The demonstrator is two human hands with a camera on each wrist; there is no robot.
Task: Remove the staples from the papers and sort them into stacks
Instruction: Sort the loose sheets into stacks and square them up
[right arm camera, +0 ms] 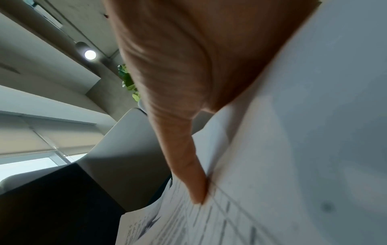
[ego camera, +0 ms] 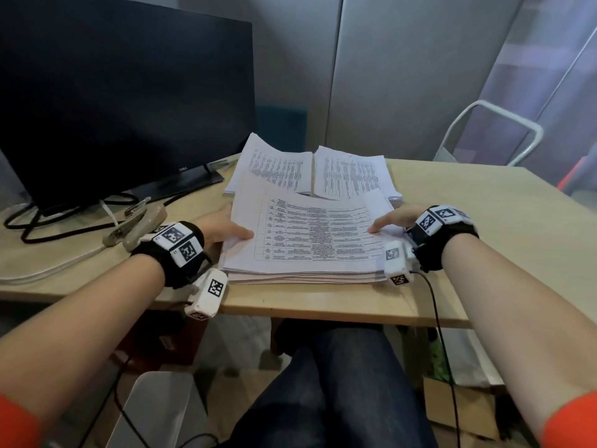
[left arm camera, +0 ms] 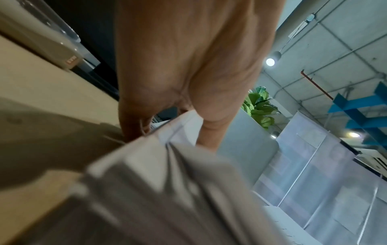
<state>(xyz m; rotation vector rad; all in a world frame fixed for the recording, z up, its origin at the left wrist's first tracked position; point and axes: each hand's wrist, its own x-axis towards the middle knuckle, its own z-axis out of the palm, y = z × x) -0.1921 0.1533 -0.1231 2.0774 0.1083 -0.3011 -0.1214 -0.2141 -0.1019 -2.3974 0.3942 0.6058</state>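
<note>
A thick stack of papers lies at the table's near edge. Its top set, printed with a table, is held at both sides and its far edge reaches over the stacks behind. My left hand grips the left edge, thumb on top and fingers underneath; the left wrist view shows that hand pinching the sheets. My right hand holds the right edge with the thumb lying on the page. In the right wrist view the hand presses a digit onto the paper. Two printed stacks sit side by side behind.
A clear plastic stapler-like tool lies left of my left wrist. A dark monitor stands at the back left, with black cables and a white cable on the wooden table. A white chair frame stands beyond the right edge.
</note>
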